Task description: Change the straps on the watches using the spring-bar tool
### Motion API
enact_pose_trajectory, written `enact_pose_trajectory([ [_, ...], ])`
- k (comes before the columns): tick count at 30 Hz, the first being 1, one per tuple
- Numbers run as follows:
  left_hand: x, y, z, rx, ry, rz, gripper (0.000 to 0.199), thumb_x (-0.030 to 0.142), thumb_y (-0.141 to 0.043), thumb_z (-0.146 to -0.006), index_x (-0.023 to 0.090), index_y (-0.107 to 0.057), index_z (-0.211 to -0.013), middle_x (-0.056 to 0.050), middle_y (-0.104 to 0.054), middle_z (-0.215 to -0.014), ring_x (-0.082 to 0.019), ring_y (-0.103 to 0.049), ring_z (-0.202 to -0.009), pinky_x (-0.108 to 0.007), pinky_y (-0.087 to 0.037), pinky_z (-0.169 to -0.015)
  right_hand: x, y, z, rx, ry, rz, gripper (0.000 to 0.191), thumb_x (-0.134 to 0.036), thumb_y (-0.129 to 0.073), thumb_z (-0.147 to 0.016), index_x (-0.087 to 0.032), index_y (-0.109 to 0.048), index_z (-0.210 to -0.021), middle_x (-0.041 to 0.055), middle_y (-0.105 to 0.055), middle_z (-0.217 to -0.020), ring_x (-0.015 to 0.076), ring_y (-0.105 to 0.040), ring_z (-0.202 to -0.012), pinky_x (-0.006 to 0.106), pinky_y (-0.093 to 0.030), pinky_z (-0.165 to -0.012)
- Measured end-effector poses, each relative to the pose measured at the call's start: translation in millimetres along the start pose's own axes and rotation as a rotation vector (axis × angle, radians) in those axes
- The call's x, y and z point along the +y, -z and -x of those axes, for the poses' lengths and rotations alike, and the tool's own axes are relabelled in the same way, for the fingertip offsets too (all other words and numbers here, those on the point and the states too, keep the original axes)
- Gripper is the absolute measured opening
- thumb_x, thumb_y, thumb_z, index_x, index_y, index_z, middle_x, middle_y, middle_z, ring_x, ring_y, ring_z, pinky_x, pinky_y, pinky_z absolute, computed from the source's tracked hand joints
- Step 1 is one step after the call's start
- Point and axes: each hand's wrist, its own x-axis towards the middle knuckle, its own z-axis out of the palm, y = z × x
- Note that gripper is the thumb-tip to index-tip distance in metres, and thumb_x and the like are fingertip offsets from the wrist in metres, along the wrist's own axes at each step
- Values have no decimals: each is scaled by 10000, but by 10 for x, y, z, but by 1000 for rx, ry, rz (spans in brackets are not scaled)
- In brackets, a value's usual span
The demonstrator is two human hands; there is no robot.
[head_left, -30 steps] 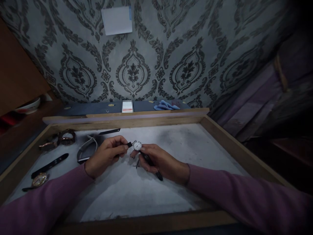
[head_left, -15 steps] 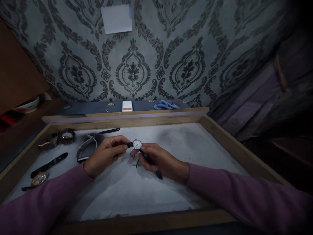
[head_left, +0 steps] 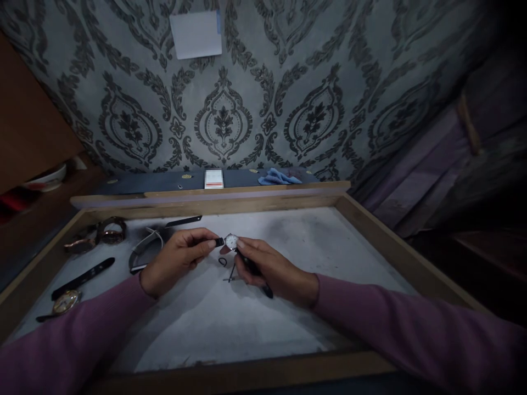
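The watch (head_left: 231,242), round and white-faced with a dark strap, is gripped by both hands (head_left: 181,255).

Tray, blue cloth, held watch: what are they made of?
Tray: likely wood, dull finish; brown, uneven tone on the walls.
Cloth: soft fabric, matte; it lies in loose folds.
Watch: case probably polished metal, from its silvery rim; plated plastic not excluded. Strap: black, leather or synthetic, can't tell.
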Motion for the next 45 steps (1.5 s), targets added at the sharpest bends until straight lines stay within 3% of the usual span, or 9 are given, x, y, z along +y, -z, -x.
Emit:
enact_pose_trajectory([
  [9, 28, 93, -33, -72, -12, -28, 325, 450, -715, -721, 157, -639, -841, 67, -378, -556, -79, -289, -506, -201, -181, -451, -58, 113, 17, -25, -26, 159, 287, -422, -559, -901, -145, -545, -829, -61, -506, -574, 28, -335, -399, 171, -199, -357],
  [13, 26, 98, -43, -89, 11, -47, 333, 466, -712, -721, 160, -628, -822, 68, -370, -566, -76, -290, -507, -195, -178, -449, -75, 144, 31, -58, -11, 235, 307, -417, -541, -910, -152, -527, -756, -77, -470, -522, 21, -294, -377, 179, -173, -360],
  [19, 46, 85, -34, -103, 14, -64, 310, 457, -699, -728, 166, -618, -796, 71, -357, -545, -77, -275, -489, -199, -169, -441, -32, 134, 32, -60, -10, 210, 274, -436, -558, -896, -163, -529, -901, -97, -438, -487, 42, -265, -394, 185, -159, -367],
  [45, 35, 113, -27, -221, -166, -185, 191, 347, -607, -828, 159, -619, -794, 64, -411, -577, -81, -300, -510, -218, -245, -498, -97, 110, 53, -143, -39, 225, 294, -451, -563, -884, -159, -531, -901, -104, -413, -510, 42, -261, -404, 191, -162, -372],
])
